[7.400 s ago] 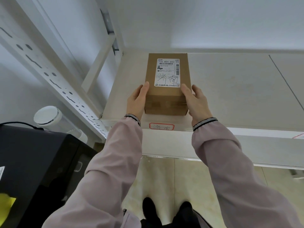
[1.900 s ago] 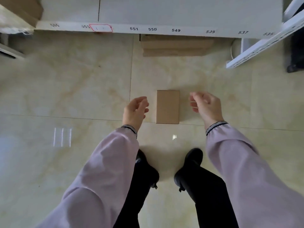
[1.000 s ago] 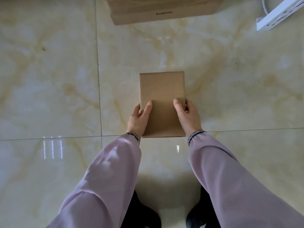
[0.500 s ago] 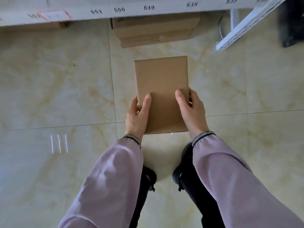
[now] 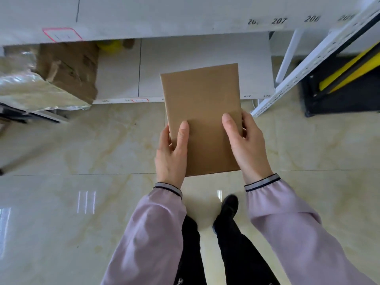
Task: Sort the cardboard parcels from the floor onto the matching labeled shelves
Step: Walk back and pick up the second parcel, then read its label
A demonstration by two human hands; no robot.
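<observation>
A plain brown cardboard parcel (image 5: 202,112) is held up off the floor in front of me, its blank face turned up and no label showing. My left hand (image 5: 171,155) grips its near left edge, thumb on top. My right hand (image 5: 245,145) grips the near right edge the same way. Behind the parcel runs the low white shelf (image 5: 205,56), with small numbers and a red-framed label (image 5: 140,100) on its front lip. The upper white shelf (image 5: 164,13) crosses the top, carrying another red-framed label (image 5: 61,34) and numbers near 207.
A large worn cardboard box (image 5: 70,66) and a plastic-wrapped bundle (image 5: 30,87) sit at the left of the low shelf. A white perforated rack upright (image 5: 308,64) slants at the right, beside a black and yellow object (image 5: 345,79). Glossy beige tile floor (image 5: 82,202) lies below.
Both hands have lifted the parcel from the floor to in front of the shelves. My view has risen, so the upper shelf edge and the box on the low shelf now show.
</observation>
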